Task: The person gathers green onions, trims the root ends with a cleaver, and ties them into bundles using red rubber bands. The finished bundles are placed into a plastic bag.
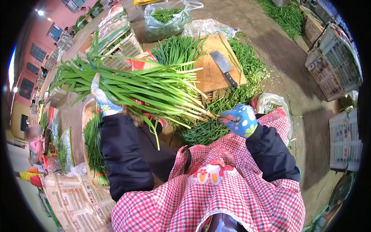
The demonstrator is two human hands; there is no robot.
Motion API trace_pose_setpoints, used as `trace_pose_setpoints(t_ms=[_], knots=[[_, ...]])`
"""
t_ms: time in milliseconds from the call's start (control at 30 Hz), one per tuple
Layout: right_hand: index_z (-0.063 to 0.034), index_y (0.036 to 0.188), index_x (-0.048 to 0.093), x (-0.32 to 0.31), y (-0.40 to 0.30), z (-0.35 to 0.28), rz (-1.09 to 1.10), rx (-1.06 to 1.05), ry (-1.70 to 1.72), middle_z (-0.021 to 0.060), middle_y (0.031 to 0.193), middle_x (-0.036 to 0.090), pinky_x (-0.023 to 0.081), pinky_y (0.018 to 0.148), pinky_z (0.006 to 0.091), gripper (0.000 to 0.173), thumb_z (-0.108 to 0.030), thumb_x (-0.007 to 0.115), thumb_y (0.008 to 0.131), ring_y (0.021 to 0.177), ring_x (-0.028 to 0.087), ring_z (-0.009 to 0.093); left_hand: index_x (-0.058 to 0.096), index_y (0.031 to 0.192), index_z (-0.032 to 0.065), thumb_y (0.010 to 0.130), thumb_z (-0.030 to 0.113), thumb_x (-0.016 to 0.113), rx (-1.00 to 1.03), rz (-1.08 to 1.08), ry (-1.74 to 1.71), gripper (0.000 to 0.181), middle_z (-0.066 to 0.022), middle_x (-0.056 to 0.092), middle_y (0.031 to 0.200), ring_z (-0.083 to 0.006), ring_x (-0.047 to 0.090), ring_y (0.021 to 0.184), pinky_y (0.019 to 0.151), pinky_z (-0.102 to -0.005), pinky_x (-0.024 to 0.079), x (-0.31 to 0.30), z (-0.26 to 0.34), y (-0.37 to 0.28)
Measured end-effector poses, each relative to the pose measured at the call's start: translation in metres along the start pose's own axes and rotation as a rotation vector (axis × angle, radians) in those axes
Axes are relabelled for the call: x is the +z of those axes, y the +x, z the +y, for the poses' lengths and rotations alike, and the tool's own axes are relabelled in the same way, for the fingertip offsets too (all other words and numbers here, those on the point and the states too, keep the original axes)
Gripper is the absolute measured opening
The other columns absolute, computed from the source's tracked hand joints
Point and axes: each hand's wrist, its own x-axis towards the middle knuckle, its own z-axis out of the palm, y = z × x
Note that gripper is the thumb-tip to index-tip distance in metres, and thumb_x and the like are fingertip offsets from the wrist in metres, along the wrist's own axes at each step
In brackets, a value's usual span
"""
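My left hand (103, 94), in a white and blue flowered glove, grips a large bunch of leafy green stalks, likely Chinese chives (145, 87), by its leafy part. The bunch lies level across my front, pale root ends to the right. My right hand (239, 120), in a matching glove, has its fingers closed at the root tip of one brownish stalk; the fingertips are partly hidden. Beyond the bunch, a cleaver (222, 66) with a black handle rests on a wooden board (207, 76). Another heap of chives (178, 50) lies at the board's left edge.
Cut green scraps (249, 62) cover the floor right of the board. On my left, a tub (87, 113) holds tied chives (97, 145). A clear plastic bag (168, 26) of greens stands ahead. Stacked plastic crates (333, 61) line the right side; more crates (78, 200) sit lower left.
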Motion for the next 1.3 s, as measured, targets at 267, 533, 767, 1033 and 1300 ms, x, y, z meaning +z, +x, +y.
trace_pose_setpoints(t_ms=[267, 533, 767, 1033, 1300], knots=[[-0.0088, 0.08, 0.064, -0.005, -0.027, 0.033, -0.136, 0.03, -0.189, 0.0094, 0.067, 0.059, 0.045, 0.055, 0.0312, 0.011, -0.019, 0.062, 0.075, 0.058, 0.057, 0.027, 0.058, 0.09, 0.0006, 0.081, 0.023, 0.052, 0.027, 0.024, 0.005, 0.025, -0.0148, 0.063, 0.084, -0.027, 0.061, 0.069, 0.068, -0.0371, 0.052, -0.011, -0.009, 0.016], [-0.013, 0.129, 0.039, 0.001, -0.047, 0.035, -0.58, 0.415, -0.393, 0.0147, 0.1, 0.057, 0.047, 0.08, 0.0367, 0.058, -0.013, 0.06, 0.074, 0.091, 0.057, 0.031, 0.056, 0.103, -0.0006, 0.083, 0.025, 0.046, 0.05, 0.118, 0.026, 0.034, -0.0174, 0.061, 0.1, -0.0331, 0.06, 0.086, 0.079, -0.0463, 0.049, -0.01, 0.026, 0.009], [0.0014, 0.117, 0.051, 0.1, -0.016, 0.046, -0.06, 0.62, 1.114, 0.0055, 0.104, 0.058, 0.044, 0.08, 0.0243, 0.037, -0.018, 0.057, 0.086, 0.094, 0.054, 0.011, 0.054, 0.106, -0.0017, 0.084, 0.023, 0.043, 0.101, 0.167, -0.018, 0.035, -0.0186, 0.059, 0.103, -0.0335, 0.059, 0.089, 0.082, -0.0467, 0.048, 0.0, 0.02, 0.008], [-0.0072, 0.114, 0.048, 0.113, 0.058, 0.009, -0.127, 0.513, 1.543, 0.0044, 0.103, 0.057, 0.051, 0.076, 0.0344, 0.031, -0.022, 0.055, 0.087, 0.092, 0.058, 0.016, 0.055, 0.103, -0.0016, 0.083, 0.023, 0.045, 0.087, 0.115, -0.01, 0.033, -0.0177, 0.06, 0.099, -0.0327, 0.06, 0.085, 0.078, -0.0465, 0.05, -0.001, 0.017, 0.004], [-0.0009, 0.088, 0.062, 0.115, 0.011, 0.077, -0.456, 0.371, 1.1, 0.006, 0.074, 0.061, 0.045, 0.058, 0.0254, 0.023, -0.022, 0.053, 0.088, 0.064, 0.057, 0.013, 0.057, 0.1, 0.0004, 0.084, 0.024, 0.044, 0.098, 0.154, 0.007, 0.031, -0.0158, 0.062, 0.096, -0.0315, 0.06, 0.083, 0.078, -0.0451, 0.05, -0.005, 0.02, 0.003]])
